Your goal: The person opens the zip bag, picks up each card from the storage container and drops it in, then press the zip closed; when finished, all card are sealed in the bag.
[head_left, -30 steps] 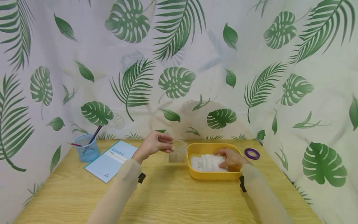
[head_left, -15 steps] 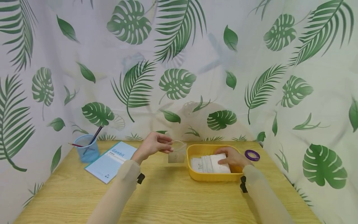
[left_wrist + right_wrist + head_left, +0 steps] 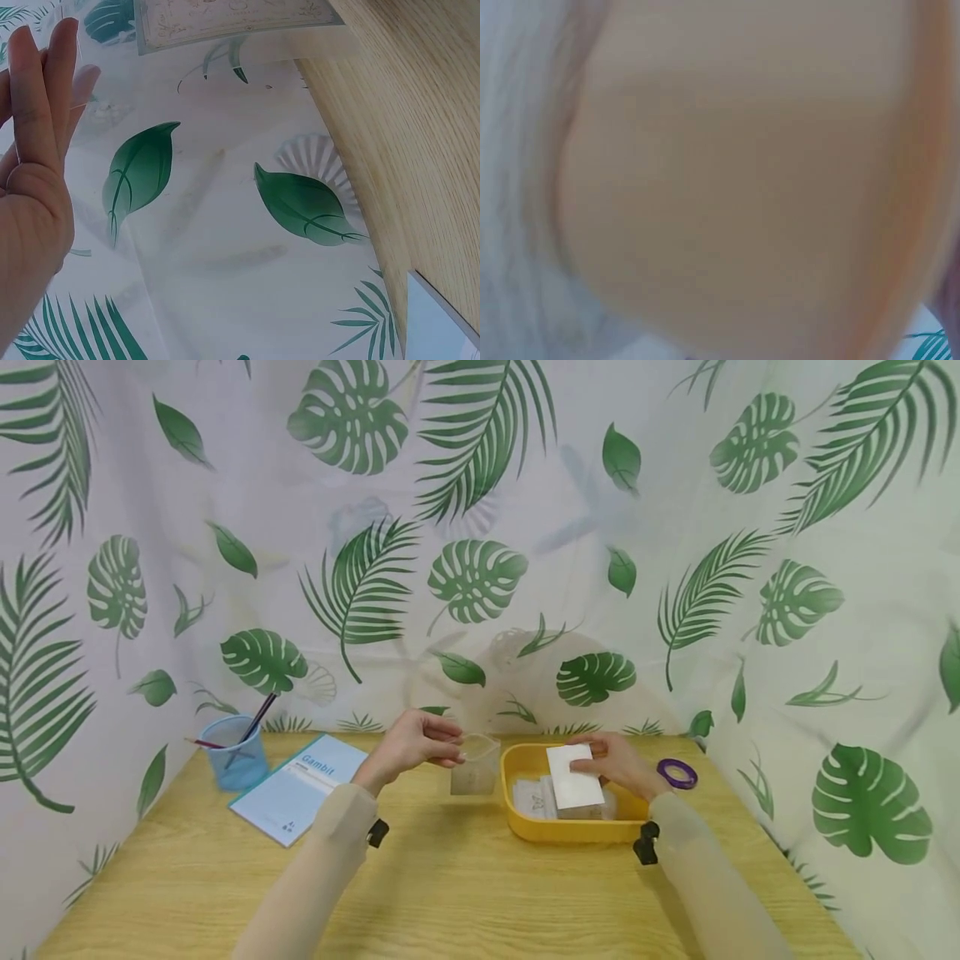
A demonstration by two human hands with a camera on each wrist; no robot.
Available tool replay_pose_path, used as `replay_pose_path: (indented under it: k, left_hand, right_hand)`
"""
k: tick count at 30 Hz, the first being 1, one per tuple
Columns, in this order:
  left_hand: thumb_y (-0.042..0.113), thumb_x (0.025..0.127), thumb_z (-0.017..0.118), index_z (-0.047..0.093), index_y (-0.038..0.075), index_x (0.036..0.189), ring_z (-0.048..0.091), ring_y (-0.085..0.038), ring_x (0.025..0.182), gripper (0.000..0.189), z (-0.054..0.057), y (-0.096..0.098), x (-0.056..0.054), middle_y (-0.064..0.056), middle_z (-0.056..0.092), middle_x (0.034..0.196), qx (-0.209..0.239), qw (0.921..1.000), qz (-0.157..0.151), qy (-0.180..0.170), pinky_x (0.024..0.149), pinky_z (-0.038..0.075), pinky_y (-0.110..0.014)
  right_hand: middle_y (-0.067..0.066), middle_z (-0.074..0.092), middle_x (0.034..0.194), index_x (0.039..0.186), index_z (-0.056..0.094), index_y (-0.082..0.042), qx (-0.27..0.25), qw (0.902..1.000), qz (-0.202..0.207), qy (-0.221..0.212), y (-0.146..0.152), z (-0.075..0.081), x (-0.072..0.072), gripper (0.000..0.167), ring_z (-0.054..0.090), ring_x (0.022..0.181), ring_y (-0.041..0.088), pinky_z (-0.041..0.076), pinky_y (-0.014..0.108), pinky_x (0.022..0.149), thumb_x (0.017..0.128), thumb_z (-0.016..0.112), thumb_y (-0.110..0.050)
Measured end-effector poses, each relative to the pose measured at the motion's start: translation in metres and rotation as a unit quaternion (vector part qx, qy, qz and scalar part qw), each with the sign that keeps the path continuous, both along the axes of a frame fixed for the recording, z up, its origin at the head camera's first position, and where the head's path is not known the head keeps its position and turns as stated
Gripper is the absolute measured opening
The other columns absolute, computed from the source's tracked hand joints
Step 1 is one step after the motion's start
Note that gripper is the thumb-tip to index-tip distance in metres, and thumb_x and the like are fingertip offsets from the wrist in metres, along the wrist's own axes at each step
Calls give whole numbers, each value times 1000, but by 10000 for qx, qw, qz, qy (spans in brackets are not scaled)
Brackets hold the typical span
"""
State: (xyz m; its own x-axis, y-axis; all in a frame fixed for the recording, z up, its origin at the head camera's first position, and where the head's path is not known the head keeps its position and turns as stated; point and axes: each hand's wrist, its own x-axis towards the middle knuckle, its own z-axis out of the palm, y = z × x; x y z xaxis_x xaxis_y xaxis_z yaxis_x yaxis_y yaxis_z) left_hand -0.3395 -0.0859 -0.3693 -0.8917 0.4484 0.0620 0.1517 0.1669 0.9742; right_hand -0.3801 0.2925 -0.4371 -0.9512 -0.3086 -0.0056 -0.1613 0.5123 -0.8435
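1. The head view is softly lit; the patterned cloth looks lilac at left, warmer at right.
2. Faint, soft-edged shadows lie on that cloth and on the worktop.
3. The white card shows brightest, nearly washed out.
4. The left wrist view is dimmer, greyish, low in contrast, its leaf prints fairly crisp.
5. The right wrist view is dim and heavily out of focus.
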Motion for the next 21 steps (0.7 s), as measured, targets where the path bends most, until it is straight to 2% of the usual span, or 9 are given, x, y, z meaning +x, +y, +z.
replay_pose_path:
  k: [5, 9, 14, 16, 21]
  left_hand:
    - [-3, 87, 69, 62, -9, 124, 75, -23, 85, 37, -1, -1, -2, -28, 66, 118, -6, 10000, -25, -32, 81, 62, -43]
    - [-4, 88, 68, 63, -8, 123, 74, -23, 84, 36, -1, -2, -2, -29, 66, 119, 23, 10000, 11, -13, 82, 62, -43]
    - [-4, 88, 68, 63, -8, 123, 74, -22, 84, 36, -2, -3, -2, -29, 65, 119, 51, 10000, 24, -27, 79, 63, -39]
    - [-4, 88, 68, 62, -9, 124, 74, -22, 84, 37, -2, -3, -2, -29, 65, 119, 51, 10000, 16, -38, 82, 62, -42]
    - [-5, 88, 68, 62, -9, 124, 74, -22, 83, 37, -1, -4, -3, -28, 67, 116, 65, 9999, 82, -24, 80, 63, -40]
  right_hand:
    - [14, 71, 106, 136, 57, -8, -267, 9995, -39, 164, -16, 16, 2, 52, 59, 62, 16, 51, 26, 46, 89, 74, -25]
    - [12, 71, 99, 136, 57, -8, -498, 9985, 78, 234, -29, 26, 5, 51, 55, 57, 14, 45, 20, 43, 90, 73, -22]
    - [10, 69, 96, 138, 53, -4, -711, 9964, 312, 329, -40, 35, 8, 51, 54, 59, 15, 53, 26, 46, 92, 70, -17]
    - [12, 68, 96, 138, 54, -5, -821, 9953, 396, 339, -43, 38, 10, 49, 55, 62, 16, 55, 27, 48, 92, 70, -17]
    - [18, 68, 107, 138, 53, -9, -976, 9929, 487, 467, -52, 50, 15, 48, 60, 73, 20, 59, 29, 57, 94, 68, -19]
